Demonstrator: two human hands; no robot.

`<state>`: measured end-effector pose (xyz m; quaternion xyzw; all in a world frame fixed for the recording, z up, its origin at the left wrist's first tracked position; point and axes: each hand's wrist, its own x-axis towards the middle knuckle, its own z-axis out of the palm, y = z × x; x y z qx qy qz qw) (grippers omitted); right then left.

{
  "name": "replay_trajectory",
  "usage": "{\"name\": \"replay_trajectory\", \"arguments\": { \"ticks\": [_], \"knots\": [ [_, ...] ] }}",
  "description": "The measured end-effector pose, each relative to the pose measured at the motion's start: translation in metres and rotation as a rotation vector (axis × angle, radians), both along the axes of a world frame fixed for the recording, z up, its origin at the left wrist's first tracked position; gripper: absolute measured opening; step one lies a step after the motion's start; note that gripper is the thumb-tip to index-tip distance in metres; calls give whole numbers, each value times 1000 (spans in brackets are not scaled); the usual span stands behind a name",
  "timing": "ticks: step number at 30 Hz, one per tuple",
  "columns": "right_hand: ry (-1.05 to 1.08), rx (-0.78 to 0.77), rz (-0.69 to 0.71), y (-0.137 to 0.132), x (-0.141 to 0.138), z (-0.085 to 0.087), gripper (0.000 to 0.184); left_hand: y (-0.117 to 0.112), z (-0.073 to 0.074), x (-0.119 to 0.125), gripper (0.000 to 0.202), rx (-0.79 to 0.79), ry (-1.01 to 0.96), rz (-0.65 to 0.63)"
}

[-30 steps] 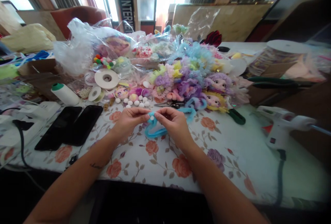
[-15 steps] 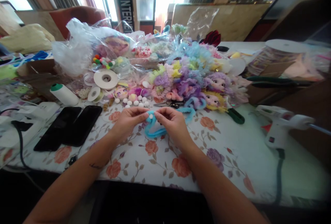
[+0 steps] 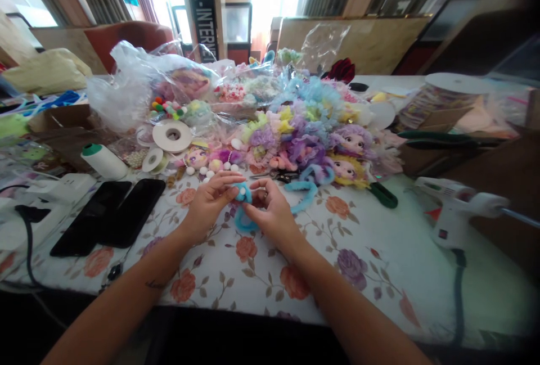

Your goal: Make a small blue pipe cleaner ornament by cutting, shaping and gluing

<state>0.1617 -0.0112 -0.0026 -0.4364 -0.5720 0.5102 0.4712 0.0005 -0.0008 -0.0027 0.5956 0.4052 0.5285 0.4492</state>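
Over the middle of the flowered tablecloth, my left hand [image 3: 211, 203] pinches the end of a fuzzy blue pipe cleaner [image 3: 302, 195], where a small curl with a white bead [image 3: 242, 190] shows. My right hand [image 3: 270, 207] is closed on the same blue strand just right of the bead, thumb below and fingers bent. The strand loops under the hands and trails off to the right, toward the doll heads. Behind my right hand lie dark-handled scissors [image 3: 283, 175]. White pom-pom balls [image 3: 206, 172] sit beyond my left fingertips.
Two black phones [image 3: 130, 213] lie at left, near a thread spool [image 3: 103, 161] and a power strip [image 3: 63, 193]. Ribbon rolls [image 3: 171, 137], doll heads [image 3: 348, 169] and ruffled flowers [image 3: 304, 140] pile up behind. A corded glue gun [image 3: 453, 207] stands at right.
The pipe cleaner's end has been bent into a tighter curl around the bead. My right hand has turned and shifted slightly lower, and the loop below the hands has become smaller.
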Motion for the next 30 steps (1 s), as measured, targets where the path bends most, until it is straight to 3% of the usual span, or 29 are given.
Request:
{"name": "replay_trajectory", "arguments": {
  "ticks": [6, 16, 21, 27, 30],
  "knots": [
    [-184, 114, -72, 1, 6, 4, 18, 2, -3, -1, 23, -85, 22, 19],
    [-516, 329, -123, 4, 12, 5, 15, 4, 0, 2, 23, -429, -267, -97],
    [-428, 229, -58, 5, 14, 6, 14, 3, 1, -2, 28, -444, -221, -144],
    [-244, 37, 41, 8, 16, 5, 19, 2, 1, -7, 56, -467, -85, -216],
    [-188, -29, 53, 8, 16, 5, 19, 2, 3, -6, 56, -378, 2, -158]
  ]
}}
